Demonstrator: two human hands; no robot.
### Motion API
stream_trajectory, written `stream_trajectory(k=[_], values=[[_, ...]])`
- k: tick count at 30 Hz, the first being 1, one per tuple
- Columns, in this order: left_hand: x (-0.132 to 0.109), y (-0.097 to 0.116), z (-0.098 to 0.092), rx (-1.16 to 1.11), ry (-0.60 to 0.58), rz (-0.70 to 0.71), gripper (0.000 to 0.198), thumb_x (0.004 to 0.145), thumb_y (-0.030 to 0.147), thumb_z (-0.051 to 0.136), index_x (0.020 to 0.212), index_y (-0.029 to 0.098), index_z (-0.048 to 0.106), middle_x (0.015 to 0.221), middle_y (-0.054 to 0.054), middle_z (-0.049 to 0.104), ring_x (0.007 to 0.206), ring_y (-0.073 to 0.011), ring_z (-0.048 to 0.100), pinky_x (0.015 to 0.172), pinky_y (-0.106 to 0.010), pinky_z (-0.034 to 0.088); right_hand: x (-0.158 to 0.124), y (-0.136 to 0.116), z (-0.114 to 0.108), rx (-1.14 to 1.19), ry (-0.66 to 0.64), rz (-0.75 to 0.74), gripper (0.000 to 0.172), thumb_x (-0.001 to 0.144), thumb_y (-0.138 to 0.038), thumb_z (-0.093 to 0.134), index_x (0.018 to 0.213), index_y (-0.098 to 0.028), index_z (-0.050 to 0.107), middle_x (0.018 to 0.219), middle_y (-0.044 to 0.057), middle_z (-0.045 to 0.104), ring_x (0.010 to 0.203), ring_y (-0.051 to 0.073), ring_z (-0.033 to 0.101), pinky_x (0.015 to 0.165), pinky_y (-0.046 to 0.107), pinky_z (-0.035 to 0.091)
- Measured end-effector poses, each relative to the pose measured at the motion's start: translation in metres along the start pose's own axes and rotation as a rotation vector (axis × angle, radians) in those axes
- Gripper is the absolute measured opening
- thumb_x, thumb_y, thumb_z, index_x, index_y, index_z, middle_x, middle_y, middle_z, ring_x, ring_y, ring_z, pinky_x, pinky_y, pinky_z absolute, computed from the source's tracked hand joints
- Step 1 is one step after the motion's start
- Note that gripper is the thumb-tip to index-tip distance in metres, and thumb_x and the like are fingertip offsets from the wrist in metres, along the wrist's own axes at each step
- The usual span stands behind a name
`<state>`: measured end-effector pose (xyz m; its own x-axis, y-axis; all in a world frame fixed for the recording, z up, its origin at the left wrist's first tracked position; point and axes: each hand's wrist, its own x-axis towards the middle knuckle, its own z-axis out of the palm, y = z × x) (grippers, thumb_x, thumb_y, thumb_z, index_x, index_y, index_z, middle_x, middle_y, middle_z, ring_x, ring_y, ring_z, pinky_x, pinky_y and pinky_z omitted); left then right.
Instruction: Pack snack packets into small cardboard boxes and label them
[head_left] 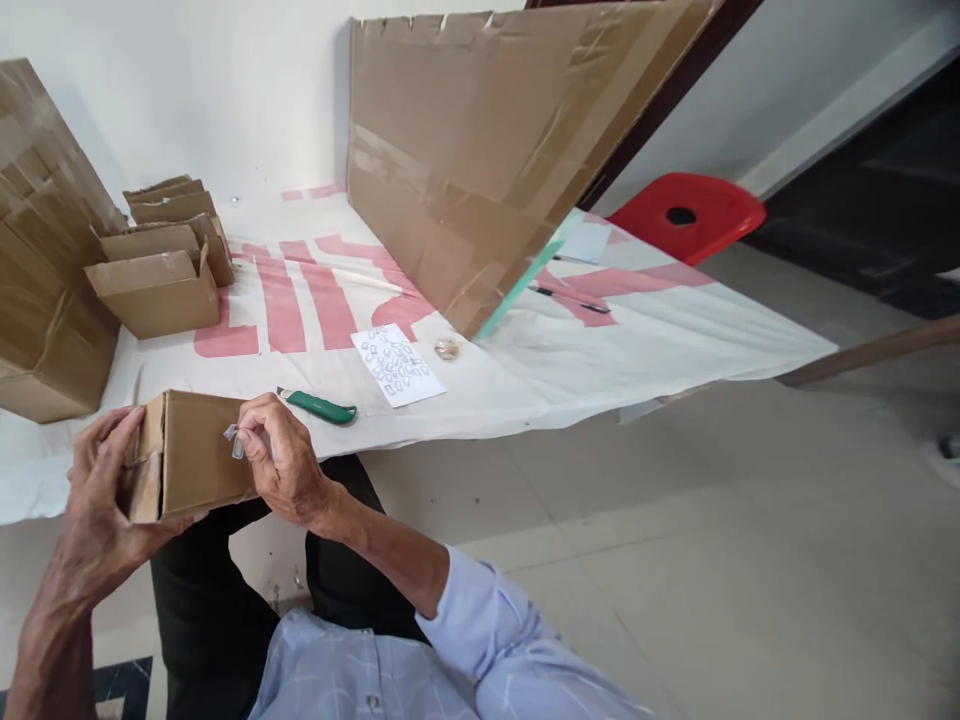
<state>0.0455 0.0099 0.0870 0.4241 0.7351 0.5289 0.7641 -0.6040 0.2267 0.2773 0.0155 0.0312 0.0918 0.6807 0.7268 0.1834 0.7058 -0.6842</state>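
My left hand [101,500] grips the left end of a small brown cardboard box [199,450] at the table's front edge, above my lap. Its fingers wrap over the box's taped, creased side. At the box's right part is my right hand [289,465], thumb and forefinger pinched on a small clear strip [238,447] with a pale outline, which hangs against the box face. Whether the strip sticks to the box I cannot tell. A green box cutter [319,406] lies just beyond my right hand. Past it rests a white sheet [396,365] covered in small drawn shapes.
Several open cardboard boxes [157,290] stand at the back left, beside a taller carton [52,330]. A large cardboard panel [480,150] leans over the table [570,380]. A tape roll [447,348], a black pen [570,298] and a red stool [690,210] are farther right.
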Motion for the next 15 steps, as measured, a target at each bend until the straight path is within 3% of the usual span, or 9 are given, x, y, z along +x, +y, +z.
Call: stream_trajectory(k=[4, 7, 13, 15], values=[[0.003, 0.001, 0.0, -0.01, 0.0, -0.016, 0.1, 0.081, 0.068, 0.079, 0.168, 0.041, 0.036, 0.154, -0.015, 0.05, 0.14, -0.0469, 0.055, 0.114, -0.074, 0.05, 0.0, -0.01, -0.011, 0.021, -0.02, 0.03, 0.015, 0.11, -0.03, 0.045, 0.096, -0.027, 0.047, 0.091, 0.002, 0.062, 0.085, 0.018, 0.063, 0.083, 0.036, 0.056], [0.003, 0.001, -0.003, -0.026, -0.006, -0.02, 0.102, 0.08, 0.065, 0.082, 0.168, 0.044, 0.035, 0.156, -0.014, 0.049, 0.142, -0.0487, 0.053, 0.115, -0.077, 0.047, 0.0, -0.003, -0.04, -0.038, -0.026, 0.166, 0.017, 0.108, -0.035, 0.05, 0.093, -0.027, 0.052, 0.088, 0.001, 0.064, 0.082, 0.017, 0.062, 0.081, 0.034, 0.055], [0.001, -0.003, -0.005, -0.035, 0.024, 0.005, 0.105, 0.079, 0.068, 0.081, 0.17, 0.043, 0.035, 0.155, -0.015, 0.051, 0.139, -0.0493, 0.055, 0.109, -0.076, 0.052, 0.01, 0.054, -0.157, -0.371, 0.139, 0.41, 0.015, 0.095, -0.036, 0.056, 0.085, -0.025, 0.056, 0.079, -0.001, 0.063, 0.075, 0.017, 0.058, 0.075, 0.031, 0.05], [0.003, -0.003, -0.004, -0.033, 0.014, -0.001, 0.106, 0.078, 0.07, 0.081, 0.17, 0.045, 0.033, 0.155, -0.015, 0.051, 0.139, -0.0497, 0.055, 0.109, -0.076, 0.053, 0.015, 0.074, -0.196, -0.529, 0.134, 0.475, 0.012, 0.09, -0.032, 0.056, 0.081, -0.025, 0.054, 0.079, -0.001, 0.064, 0.077, 0.018, 0.058, 0.077, 0.032, 0.048]])
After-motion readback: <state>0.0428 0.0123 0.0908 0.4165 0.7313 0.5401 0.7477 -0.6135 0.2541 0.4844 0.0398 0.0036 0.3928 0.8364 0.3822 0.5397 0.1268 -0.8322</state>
